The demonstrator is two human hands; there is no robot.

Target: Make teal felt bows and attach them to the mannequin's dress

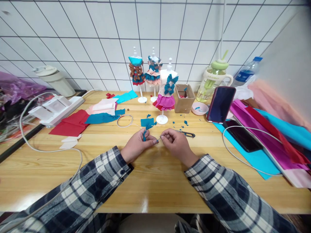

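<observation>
My left hand [139, 144] holds a small gathered piece of teal fabric [145, 133] between its fingers. Facing it, my right hand [175, 142] pinches a thin item [159, 139], perhaps a needle, close to my left fingertips; any thread is too fine to make out. Just beyond my hands lies a flat teal scrap [147, 122]. Small black scissors [188, 134] rest beside my right hand. Behind stands a mini dress form [167, 82] with teal bows and a magenta skirt, and two more dressed forms [136, 71] [153, 72] are near the wall.
Red cloth [70, 123], a power strip [57, 110] and its looping cable are at left. A cardboard box [184, 98], pink bowl [199, 108], green-lidded jug [213, 79] and propped phone [221, 104] stand behind at right. Fabric strips [262, 136] and another phone [243, 135] lie far right.
</observation>
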